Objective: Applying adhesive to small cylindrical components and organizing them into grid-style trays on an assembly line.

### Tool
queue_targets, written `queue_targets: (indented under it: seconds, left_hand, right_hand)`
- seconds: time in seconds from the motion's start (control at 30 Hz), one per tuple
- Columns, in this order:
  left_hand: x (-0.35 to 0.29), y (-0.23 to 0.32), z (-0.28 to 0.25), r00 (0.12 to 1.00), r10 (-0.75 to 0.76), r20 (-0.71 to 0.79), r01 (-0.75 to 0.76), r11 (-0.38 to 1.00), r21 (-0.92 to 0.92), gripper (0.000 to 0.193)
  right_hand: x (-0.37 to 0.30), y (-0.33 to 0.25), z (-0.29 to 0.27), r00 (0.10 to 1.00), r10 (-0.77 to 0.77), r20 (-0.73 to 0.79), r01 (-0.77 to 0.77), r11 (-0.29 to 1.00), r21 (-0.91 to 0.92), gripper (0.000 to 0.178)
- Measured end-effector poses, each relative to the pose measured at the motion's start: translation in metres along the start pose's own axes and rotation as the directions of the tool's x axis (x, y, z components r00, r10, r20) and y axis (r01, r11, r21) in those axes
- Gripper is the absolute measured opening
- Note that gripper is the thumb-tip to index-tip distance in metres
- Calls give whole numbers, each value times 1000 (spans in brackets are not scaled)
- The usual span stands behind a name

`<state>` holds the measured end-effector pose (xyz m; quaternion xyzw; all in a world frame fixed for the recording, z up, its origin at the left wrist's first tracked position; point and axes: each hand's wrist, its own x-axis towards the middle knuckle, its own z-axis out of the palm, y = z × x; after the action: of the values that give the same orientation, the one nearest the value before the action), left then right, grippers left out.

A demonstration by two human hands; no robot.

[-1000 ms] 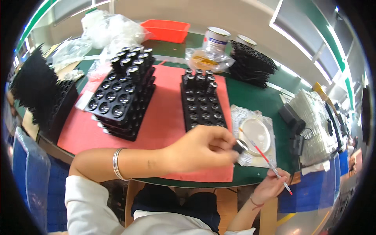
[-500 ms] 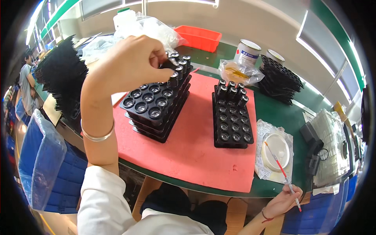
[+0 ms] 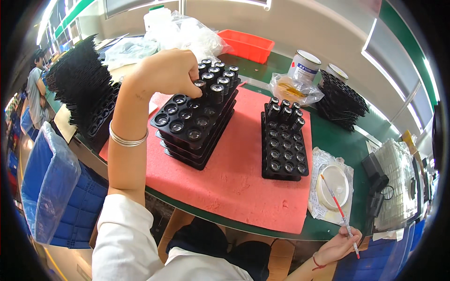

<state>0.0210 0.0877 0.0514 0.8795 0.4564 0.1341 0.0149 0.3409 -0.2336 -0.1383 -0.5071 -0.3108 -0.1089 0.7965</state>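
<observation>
The open lane on the surface is the bare strip of red foam mat between the stacked black trays on the left and the single black tray on the right; it widens toward the near edge, where the mat lies bare. The left hand hangs over the stack's far rows of upright black cylinders, blocking entry from that side. Behind, plastic bags, a red bin, two cans and a pile of black trays crowd the far edge. At right, a white dish and a wrapped grey stack fill the corner, just above the right hand with its thin brush.
</observation>
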Motion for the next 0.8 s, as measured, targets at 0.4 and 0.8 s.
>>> queue_targets:
  seconds: [0.4,0.8]
  left_hand:
    - [5,4,2,1000,10,13,-12,996,91,34]
    - [-35,77,7,886,89,-456,-35,992,125,33]
  right_hand:
    - [-1,-2,4,1000,1,-24,-1,1000,-22,27]
    - [-2,0,3,999,-38,-27,37,998,-49,26]
